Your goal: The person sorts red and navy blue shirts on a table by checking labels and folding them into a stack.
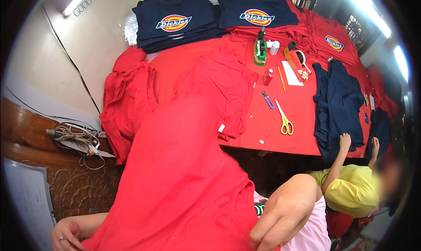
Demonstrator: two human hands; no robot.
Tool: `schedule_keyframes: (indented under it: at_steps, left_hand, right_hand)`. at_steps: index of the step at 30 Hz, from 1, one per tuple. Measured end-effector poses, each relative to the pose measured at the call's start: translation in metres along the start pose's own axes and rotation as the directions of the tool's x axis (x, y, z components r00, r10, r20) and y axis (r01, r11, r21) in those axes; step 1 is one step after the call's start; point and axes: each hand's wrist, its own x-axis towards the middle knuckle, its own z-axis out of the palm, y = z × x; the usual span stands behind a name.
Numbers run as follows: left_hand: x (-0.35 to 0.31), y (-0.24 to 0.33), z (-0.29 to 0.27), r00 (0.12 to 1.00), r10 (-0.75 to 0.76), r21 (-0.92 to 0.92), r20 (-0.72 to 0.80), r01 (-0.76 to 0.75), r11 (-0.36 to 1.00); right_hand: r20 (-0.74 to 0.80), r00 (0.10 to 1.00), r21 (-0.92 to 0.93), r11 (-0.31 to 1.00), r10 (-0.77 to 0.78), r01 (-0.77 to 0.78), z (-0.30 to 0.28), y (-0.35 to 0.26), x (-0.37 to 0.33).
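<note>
A red T-shirt (175,176) hangs spread out in front of me, its upper part lying toward the red-covered table. My left hand (66,234), with a ring on one finger, pinches its edge at the lower left. At the lower right my right hand (280,213) is closed on the shirt's other side, fingers curled down. A ribbed-looking edge runs close to that hand. Beyond the held shirt, another red shirt (217,82) lies loosely on the table (258,124).
Yellow-handled scissors (287,124), blue thread snips (267,100), a pencil (281,78), small bottles and a green-based tool (260,51) lie on the table. Folded navy shirts (175,25) are stacked at the back. A co-worker in yellow (353,192) handles navy garments (337,106) at right.
</note>
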Motion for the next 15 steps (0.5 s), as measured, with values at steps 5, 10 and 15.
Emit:
schedule_keyframes:
  at_steps: [5,10,15]
  left_hand:
    - [0.053,-0.078,-0.015,0.971,0.122,0.035,-0.203,-0.117,0.992]
    - [0.043,-0.231,-0.090,0.767,-0.260,0.059,-0.586,0.361,0.931]
    - [0.059,-0.418,-0.117,0.506,-0.700,0.274,-0.504,0.862,0.426]
  right_hand:
    - [-0.124,0.989,-0.090,0.993,-0.086,0.075,-0.021,-0.027,-0.021]
    - [-0.404,0.910,-0.252,0.968,-0.089,-0.017,-0.063,-0.024,-0.066]
    - [-0.995,0.077,-0.099,0.611,-0.062,-0.786,-0.139,0.028,-0.108]
